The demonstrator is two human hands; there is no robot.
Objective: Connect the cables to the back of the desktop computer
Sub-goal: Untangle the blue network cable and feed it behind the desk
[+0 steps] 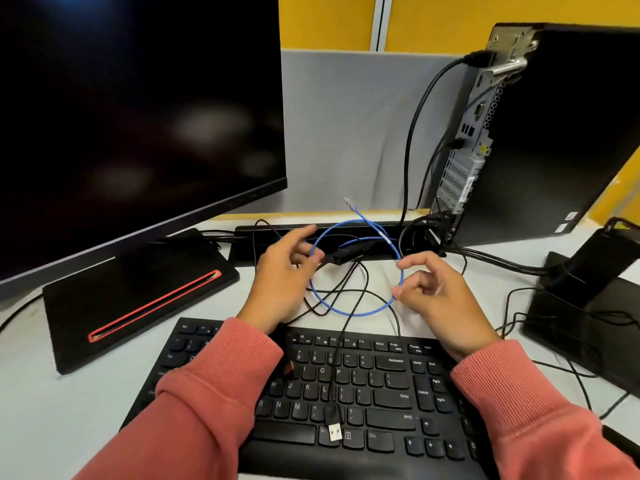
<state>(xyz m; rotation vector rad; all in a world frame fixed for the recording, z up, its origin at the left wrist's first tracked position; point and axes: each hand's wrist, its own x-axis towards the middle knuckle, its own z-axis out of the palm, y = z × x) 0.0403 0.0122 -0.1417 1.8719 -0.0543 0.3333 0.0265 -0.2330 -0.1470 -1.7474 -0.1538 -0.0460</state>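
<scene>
Head view, blue cable (349, 308) looped, pinched between both hands (429, 292)

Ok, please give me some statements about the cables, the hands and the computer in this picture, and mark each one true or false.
1. The blue cable forms a loop between the two hands. True.
2. The blue cable's clear plug is already in the back of the desktop computer. False: the plug points up free in the air, apart from the computer.
3. A USB plug lies on the keyboard. True.
4. The monitor shows a bright desktop. False: its screen is dark.
5. No cable is in the computer yet. False: a black cable is plugged in near the top of its back.
</scene>
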